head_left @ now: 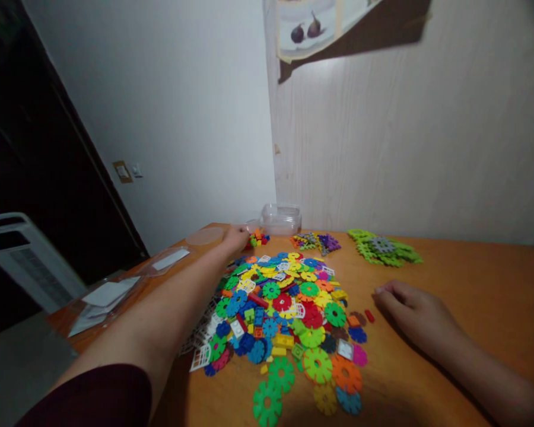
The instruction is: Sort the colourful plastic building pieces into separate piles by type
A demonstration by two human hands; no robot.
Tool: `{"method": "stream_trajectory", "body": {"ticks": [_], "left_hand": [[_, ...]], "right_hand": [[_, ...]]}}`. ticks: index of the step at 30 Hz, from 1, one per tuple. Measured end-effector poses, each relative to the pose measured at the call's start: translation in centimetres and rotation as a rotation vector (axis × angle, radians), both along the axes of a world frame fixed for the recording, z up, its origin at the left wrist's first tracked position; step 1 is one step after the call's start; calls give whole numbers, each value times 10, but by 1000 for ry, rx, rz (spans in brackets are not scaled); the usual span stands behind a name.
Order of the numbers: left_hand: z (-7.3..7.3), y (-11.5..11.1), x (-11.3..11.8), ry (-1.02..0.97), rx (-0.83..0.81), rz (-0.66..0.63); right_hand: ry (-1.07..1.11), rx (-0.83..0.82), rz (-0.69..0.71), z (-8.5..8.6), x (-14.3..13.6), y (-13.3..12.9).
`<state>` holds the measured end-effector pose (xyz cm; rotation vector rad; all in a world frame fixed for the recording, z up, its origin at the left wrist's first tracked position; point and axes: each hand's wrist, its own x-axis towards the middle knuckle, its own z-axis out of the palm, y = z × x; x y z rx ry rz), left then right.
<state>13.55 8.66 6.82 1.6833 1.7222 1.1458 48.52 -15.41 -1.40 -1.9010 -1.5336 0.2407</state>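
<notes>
My left hand [237, 236] reaches to the far side of the table, beside a small heap of plastic bricks [258, 238] in red, orange, green and blue. Its fingers look closed together, and what they may hold is too small to make out. My right hand [408, 303] rests on the tabletop with its fingers curled in and nothing seen in them. Just left of it lies a small red piece [369, 316]. Between my arms spreads a big mixed pile of notched plastic discs [312, 315], building bricks [283, 341] and white lattice pieces [201, 357].
Clear plastic tubs [281, 220] stand against the wall. Purple and grey interlocking pieces [328, 244] and green ones [374, 248] lie at the back. Clear bags with white paper [109, 293] and a round lid [204, 236] lie along the left edge of the wooden table [485, 284].
</notes>
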Motion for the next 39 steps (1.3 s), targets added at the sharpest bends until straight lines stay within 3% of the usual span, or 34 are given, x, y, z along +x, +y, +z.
{"method": "stream_trajectory", "body": {"ticks": [2,4,8,11,15,19,23,26,30,33,35,39], "left_hand": [[6,-11,23,78,65,-119],[12,-31,51,231,216,-361],[20,-93,105,436,340,-874],[18,-138,133,635,398,-1140],[7,-169,157,897,436,-1217],[-7,-173,173,1038,469,-1254],[-13,-173,179,1046,454,-1284],[-9,-165,173,954,402,-1276],[1,-127,145,562,189,-1119],[7,-81,110,186,-7,-777],[9,-50,84,-115,-175,-401],[7,-4,31,-231,-275,-121]], "right_hand": [[-9,11,4,0,-1,0],[-20,8,-1,1,-1,0],[-18,6,-6,3,-3,-1],[-28,28,9,4,-5,-1],[-33,38,13,4,-4,-1],[3,35,34,3,-2,1],[23,21,37,2,0,1],[8,22,29,2,-1,1],[-10,0,8,3,-2,-1],[9,14,4,3,-3,-1],[15,42,3,3,-3,-2],[11,20,-17,2,-3,-1]]}}
